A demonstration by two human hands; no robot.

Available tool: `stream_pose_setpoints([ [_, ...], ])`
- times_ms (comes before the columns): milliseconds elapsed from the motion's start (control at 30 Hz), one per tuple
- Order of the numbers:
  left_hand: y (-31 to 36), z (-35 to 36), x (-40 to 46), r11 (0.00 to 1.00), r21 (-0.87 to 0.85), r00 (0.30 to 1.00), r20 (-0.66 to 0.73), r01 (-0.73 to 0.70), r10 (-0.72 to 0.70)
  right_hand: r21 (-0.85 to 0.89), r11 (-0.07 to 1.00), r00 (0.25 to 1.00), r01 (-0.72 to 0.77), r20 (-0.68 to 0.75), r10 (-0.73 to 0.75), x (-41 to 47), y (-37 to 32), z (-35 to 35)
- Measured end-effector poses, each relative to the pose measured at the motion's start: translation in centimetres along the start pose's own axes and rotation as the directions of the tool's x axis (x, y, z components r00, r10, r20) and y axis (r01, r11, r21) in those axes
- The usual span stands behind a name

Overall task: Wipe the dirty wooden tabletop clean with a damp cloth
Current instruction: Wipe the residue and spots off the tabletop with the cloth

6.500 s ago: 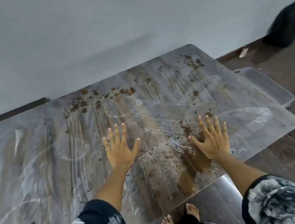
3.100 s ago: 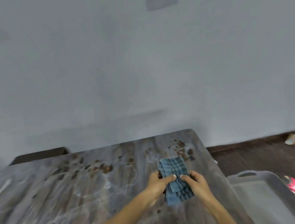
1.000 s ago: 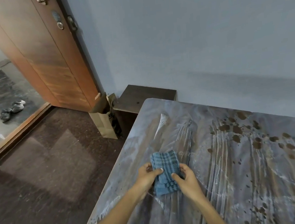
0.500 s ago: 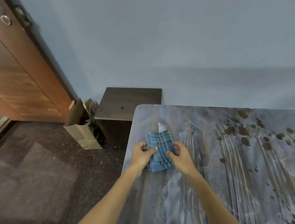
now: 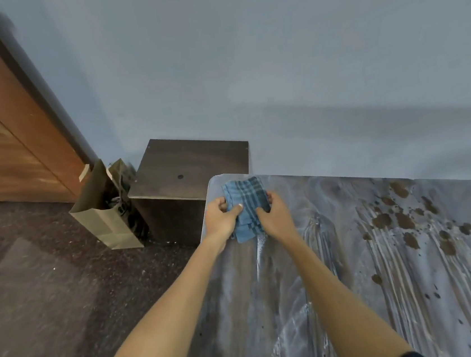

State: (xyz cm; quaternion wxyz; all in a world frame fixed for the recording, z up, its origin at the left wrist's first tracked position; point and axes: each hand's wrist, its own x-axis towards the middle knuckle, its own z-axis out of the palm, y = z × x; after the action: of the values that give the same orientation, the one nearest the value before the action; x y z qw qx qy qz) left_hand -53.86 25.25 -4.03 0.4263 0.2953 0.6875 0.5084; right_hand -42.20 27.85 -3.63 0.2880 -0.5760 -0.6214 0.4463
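Both hands (image 5: 222, 216) (image 5: 274, 218) hold folded checked cloth (image 5: 247, 203) over streaked tabletop (image 5: 357, 281).

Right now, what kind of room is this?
Probably a room in a home: a wooden door, a plain painted wall, a paper bag on the floor beside a small dark cabinet.

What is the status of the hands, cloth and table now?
Both hands, left and right, grip folded blue cloth at tabletop far-left corner. Brown stains unwiped, to the right. Nothing obstructing.

A plain grey wall (image 5: 273, 56) rises behind. A wooden door (image 5: 3, 131) stands left. On the dark floor (image 5: 37, 303), a paper bag (image 5: 100, 211) touches a dark cabinet (image 5: 189, 169).
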Motion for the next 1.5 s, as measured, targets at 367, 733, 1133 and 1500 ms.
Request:
stream_pose_setpoints([
  [367,-3.2,-1.8,2.2,0.865,0.379,0.931,-0.027,-0.328,0.364,-0.665,0.735,0.987,0.133,0.024,-0.158,3.0,-0.3,5.0],
  [733,-2.8,-1.9,0.8,0.956,0.148,0.879,-0.379,-0.253,0.291,-0.733,0.49,0.879,0.471,0.344,-0.33,2.7,0.3,6.8],
  [1133,-3.0,-1.8,0.6,0.953,0.191,0.885,-0.364,-0.234,0.29,-0.777,0.618,0.986,0.115,0.015,-0.165,6.9,-0.6,5.8],
  [1500,-4.0,-2.8,-0.7,0.955,0.181,0.911,-0.301,-0.234,0.281,-0.805,0.554,0.97,0.214,0.106,-0.221,0.5,2.9,1.4],
])
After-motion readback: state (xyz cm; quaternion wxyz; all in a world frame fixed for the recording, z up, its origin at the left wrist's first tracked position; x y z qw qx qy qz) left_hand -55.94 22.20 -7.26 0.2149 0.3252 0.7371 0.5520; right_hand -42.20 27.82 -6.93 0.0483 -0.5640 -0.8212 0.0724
